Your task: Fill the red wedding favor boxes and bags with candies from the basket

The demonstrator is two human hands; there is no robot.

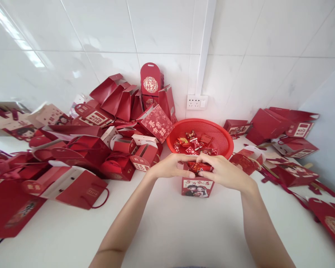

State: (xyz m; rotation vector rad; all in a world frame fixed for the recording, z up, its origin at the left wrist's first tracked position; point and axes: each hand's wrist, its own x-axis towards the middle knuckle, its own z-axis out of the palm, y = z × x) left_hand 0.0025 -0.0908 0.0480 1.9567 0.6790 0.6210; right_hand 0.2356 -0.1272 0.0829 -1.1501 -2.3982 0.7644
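A small candy box (197,188) with a cartoon couple on its front stands upright on the white table. Red wrapped candy (200,167) shows at its open top. My left hand (170,166) curves round the box's left upper edge, thumb in front and fingers reaching behind. From the right, my right hand (222,171) closes thumb and fingers about the candy at the opening. The fingers partly cover the box's rim. Just behind the hands, a red plastic basket (226,139) holds several wrapped candies (194,143).
Many red gift boxes (82,186) are heaped on the left, some stacked against the tiled wall. More boxes (298,174) and ribbons lie on the right. A wall socket (197,102) sits above the basket.
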